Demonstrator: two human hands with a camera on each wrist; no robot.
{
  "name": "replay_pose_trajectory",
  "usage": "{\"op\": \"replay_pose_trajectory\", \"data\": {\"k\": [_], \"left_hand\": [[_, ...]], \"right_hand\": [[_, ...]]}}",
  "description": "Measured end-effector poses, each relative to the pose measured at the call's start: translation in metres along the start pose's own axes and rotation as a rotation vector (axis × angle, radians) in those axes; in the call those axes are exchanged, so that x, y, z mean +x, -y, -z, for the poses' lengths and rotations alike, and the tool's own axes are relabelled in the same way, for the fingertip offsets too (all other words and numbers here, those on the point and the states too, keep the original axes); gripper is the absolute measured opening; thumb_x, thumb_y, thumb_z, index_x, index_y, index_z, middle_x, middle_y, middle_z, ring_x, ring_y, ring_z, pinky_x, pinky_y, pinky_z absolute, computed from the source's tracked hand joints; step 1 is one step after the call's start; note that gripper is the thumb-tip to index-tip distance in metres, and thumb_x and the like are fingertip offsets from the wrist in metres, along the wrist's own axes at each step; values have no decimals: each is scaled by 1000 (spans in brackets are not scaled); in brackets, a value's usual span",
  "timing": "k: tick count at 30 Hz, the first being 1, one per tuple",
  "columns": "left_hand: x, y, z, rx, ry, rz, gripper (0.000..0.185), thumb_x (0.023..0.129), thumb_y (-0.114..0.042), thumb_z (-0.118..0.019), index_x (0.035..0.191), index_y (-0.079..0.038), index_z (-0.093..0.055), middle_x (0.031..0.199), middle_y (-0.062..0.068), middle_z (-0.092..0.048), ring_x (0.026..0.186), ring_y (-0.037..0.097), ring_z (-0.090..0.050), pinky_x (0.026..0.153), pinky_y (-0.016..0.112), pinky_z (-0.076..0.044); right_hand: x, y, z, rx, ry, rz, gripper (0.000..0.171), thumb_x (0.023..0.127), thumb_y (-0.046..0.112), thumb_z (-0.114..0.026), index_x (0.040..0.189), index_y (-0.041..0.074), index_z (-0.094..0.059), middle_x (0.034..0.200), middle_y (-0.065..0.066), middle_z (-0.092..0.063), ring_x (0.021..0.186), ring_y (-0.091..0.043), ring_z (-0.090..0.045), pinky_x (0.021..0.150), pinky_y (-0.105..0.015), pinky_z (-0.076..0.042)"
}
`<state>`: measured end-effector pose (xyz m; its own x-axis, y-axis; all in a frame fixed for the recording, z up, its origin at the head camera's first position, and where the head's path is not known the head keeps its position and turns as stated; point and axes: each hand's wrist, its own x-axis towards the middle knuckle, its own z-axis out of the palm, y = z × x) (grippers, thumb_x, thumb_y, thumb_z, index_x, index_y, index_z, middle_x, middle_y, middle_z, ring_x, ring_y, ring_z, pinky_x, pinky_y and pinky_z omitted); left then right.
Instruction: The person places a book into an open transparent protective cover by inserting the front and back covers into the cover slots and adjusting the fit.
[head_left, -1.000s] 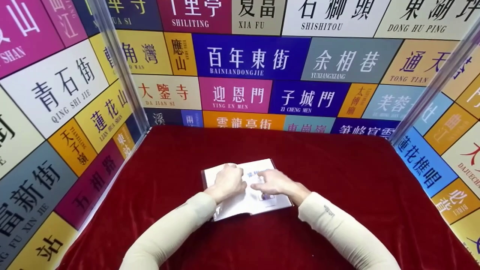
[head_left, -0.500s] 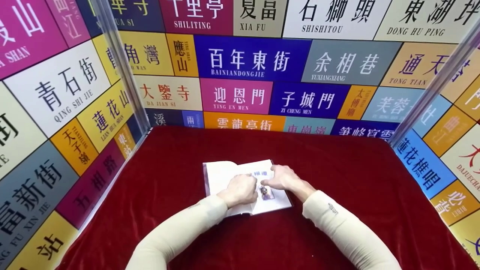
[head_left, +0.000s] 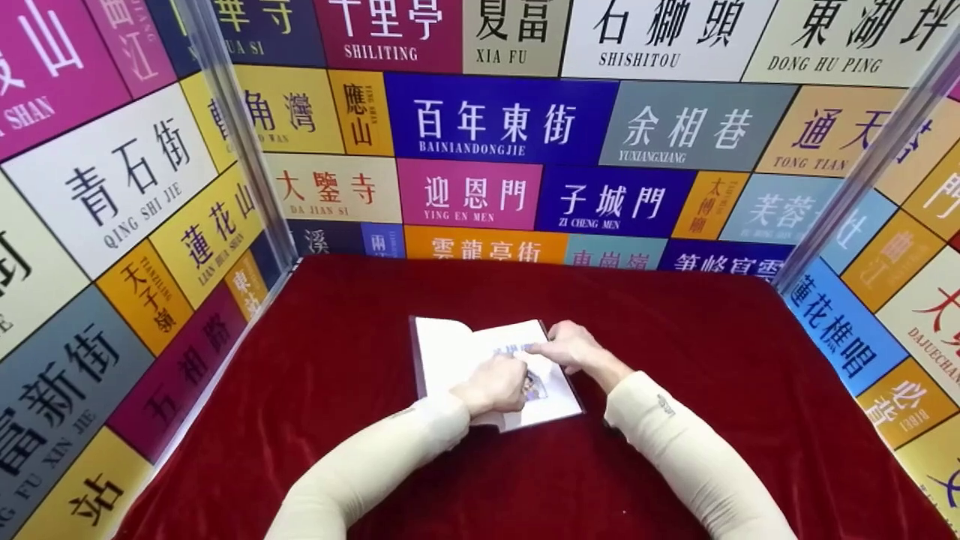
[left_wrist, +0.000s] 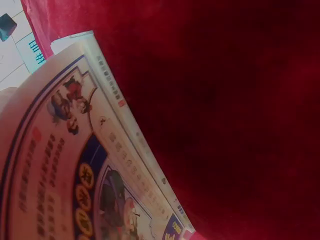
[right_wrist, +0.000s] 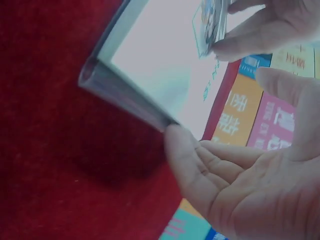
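Lying open near the middle of the red velvet tablecloth, the book is being handled by both hands — left hand fingers curled, pinching a page; right hand fingers relaxed, fingertips touching the right edge.

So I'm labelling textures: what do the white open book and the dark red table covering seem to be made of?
The white open book looks like smooth paper, its cover printed and maybe slightly glossy; stacked page edges show at the right wrist. The dark red table covering looks like velvet or plush: soft, uneven sheen.
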<state>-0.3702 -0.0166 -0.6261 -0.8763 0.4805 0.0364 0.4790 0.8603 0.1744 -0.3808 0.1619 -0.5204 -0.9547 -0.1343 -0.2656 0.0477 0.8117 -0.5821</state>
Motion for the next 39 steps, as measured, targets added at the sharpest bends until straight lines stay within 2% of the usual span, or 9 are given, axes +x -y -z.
{"op": "replay_pose_trajectory", "data": {"k": [3, 6, 12, 17, 24, 25, 32, 36, 39], "left_hand": [[0, -3, 4, -25, 32, 26, 22, 77, -23, -84, 85, -21, -63, 80, -3, -65, 74, 18, -59, 61, 36, -55], [0, -5, 3, -49, 40, 37, 24, 78, -25, -84, 78, -23, -60, 73, -5, -61, 69, 17, -57, 61, 36, -55], [-4, -14, 14, -104, 5, 65, 22, 82, -33, -77, 74, -23, -59, 68, -5, -59, 67, 19, -59, 58, 35, -54], [5, -6, 18, -242, 52, 118, 21, 78, -34, -76, 85, -17, -68, 75, -2, -61, 66, 15, -55, 56, 30, -47], [-6, -18, 55, -408, 11, 269, 34, 88, -40, -74, 100, -9, -74, 92, 8, -72, 78, 23, -65, 68, 35, -57], [-3, -13, 52, -462, -6, 276, 33, 89, -41, -73, 98, -9, -73, 89, 7, -71, 75, 22, -64, 66, 35, -56], [-31, -30, 105, -826, -44, 416, 56, 99, -48, -77, 125, 1, -70, 106, 11, -73, 90, 22, -69, 80, 33, -59], [-33, -34, 115, -938, -61, 487, 61, 98, -55, -78, 129, -3, -70, 107, 9, -73, 91, 23, -76, 84, 40, -67], [-31, -37, 119, -952, -65, 533, 70, 94, -65, -79, 130, -5, -69, 109, 9, -74, 91, 22, -76, 91, 45, -68]], "right_hand": [[2, -7, 2, 188, 62, -41, 35, 95, 43, -82, 84, 14, -66, 82, 3, -62, 90, -19, -74, 86, -48, -72], [3, -16, 1, 315, 100, -74, 30, 96, 39, -81, 89, 11, -72, 84, 2, -72, 98, -23, -79, 94, -53, -70], [3, -22, 2, 372, 116, -86, 33, 99, 38, -78, 103, 5, -77, 95, -4, -79, 97, -25, -79, 90, -48, -69], [1, -25, 3, 394, 157, -93, 36, 101, 40, -76, 113, 7, -78, 101, -4, -79, 96, -27, -76, 86, -45, -68], [-4, -21, 7, 453, 199, -66, 46, 107, 47, -68, 129, 6, -74, 105, -4, -82, 90, -20, -80, 74, -36, -68], [-5, -19, 8, 471, 200, -63, 47, 108, 47, -67, 130, 6, -73, 105, -4, -82, 89, -19, -80, 72, -35, -68], [-10, -3, 16, 554, 209, -27, 51, 110, 48, -62, 135, 3, -71, 97, -2, -78, 79, -15, -78, 68, -33, -67], [-13, 5, 17, 618, 212, -13, 51, 112, 49, -61, 134, 4, -69, 86, 2, -71, 71, -12, -73, 62, -29, -64], [-15, 11, 18, 662, 223, 1, 53, 113, 50, -58, 136, 4, -69, 82, 5, -72, 70, -12, -73, 59, -29, -62]]}}
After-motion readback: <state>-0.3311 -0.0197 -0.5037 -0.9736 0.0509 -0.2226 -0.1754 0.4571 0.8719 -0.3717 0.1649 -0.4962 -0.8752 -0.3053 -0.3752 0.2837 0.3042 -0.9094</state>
